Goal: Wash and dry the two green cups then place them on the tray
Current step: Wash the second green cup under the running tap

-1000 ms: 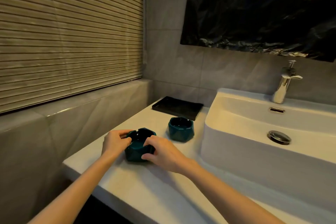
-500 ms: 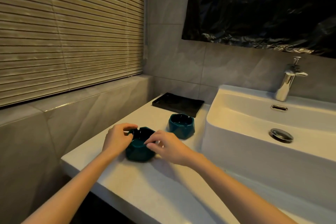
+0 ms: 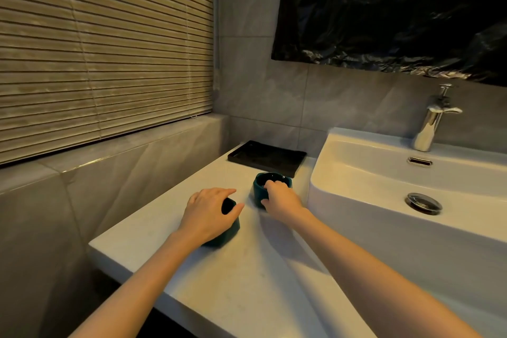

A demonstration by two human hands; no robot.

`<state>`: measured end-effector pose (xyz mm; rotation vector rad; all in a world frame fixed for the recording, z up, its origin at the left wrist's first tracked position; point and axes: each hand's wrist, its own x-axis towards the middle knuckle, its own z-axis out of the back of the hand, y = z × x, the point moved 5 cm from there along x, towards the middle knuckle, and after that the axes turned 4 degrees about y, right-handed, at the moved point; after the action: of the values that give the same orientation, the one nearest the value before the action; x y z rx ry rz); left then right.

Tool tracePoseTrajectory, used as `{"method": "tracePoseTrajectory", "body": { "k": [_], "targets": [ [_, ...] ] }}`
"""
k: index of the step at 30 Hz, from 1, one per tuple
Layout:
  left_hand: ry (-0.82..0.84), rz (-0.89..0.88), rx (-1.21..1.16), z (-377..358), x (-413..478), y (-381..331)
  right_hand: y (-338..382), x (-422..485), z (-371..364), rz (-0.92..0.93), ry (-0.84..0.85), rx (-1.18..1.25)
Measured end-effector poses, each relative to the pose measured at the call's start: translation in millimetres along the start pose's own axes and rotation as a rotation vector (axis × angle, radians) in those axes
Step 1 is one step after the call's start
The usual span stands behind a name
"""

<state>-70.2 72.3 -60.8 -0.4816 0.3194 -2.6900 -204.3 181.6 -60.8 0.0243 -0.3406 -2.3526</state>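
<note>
Right hand (image 3: 279, 199) has left the near cup (image 3: 232, 223) and now pinches the rim of the far cup (image 3: 258, 192), fingertips inside. Left hand (image 3: 210, 214) grips the near cup from above. Both cups stand apart on the counter (image 3: 247, 282). Behind them lies the tray (image 3: 267, 158), beside the sink (image 3: 356, 173).

Both hands are gripping green cups on the counter (image 3: 219, 282).
The left hand (image 3: 210, 212) is covering the near cup (image 3: 231, 223) from above, its thumb lying across the rim. The right hand (image 3: 279, 199) is pinching the far cup (image 3: 259, 189), fingers dipping inside and thumb staying outside. A tray (image 3: 267, 156) is lying just beyond that grip, and a sink (image 3: 356, 173) is standing to its right.
</note>
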Motion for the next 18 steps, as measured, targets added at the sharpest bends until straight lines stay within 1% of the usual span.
{"method": "tracePoseTrajectory", "body": {
  "k": [3, 7, 10, 12, 15, 16, 18],
  "targets": [
    [0.020, 0.001, 0.010, 1, 0, 0, 1, 3, 2, 0.002, -0.006, -0.016],
    [0.089, 0.021, 0.005, 1, 0, -2, 3, -1, 3, 0.024, -0.029, 0.039],
    [0.096, 0.042, -0.085, 9, 2, -6, 11, -7, 5, 0.091, -0.035, 0.062],
    [0.046, 0.067, -0.224, 19, 5, -7, 19, -11, 14, 0.142, -0.062, 0.081],
    [-0.040, 0.156, -0.528, 33, 14, -8, 30, -18, 40, 0.221, -0.129, 0.096],
    [-0.041, 0.199, -0.644, 37, 18, -9, 33, -21, 51, 0.244, -0.147, 0.098],
    [0.026, 0.283, -0.891, 42, 26, -16, 35, -26, 74, 0.282, -0.175, 0.113]
  ]
}}
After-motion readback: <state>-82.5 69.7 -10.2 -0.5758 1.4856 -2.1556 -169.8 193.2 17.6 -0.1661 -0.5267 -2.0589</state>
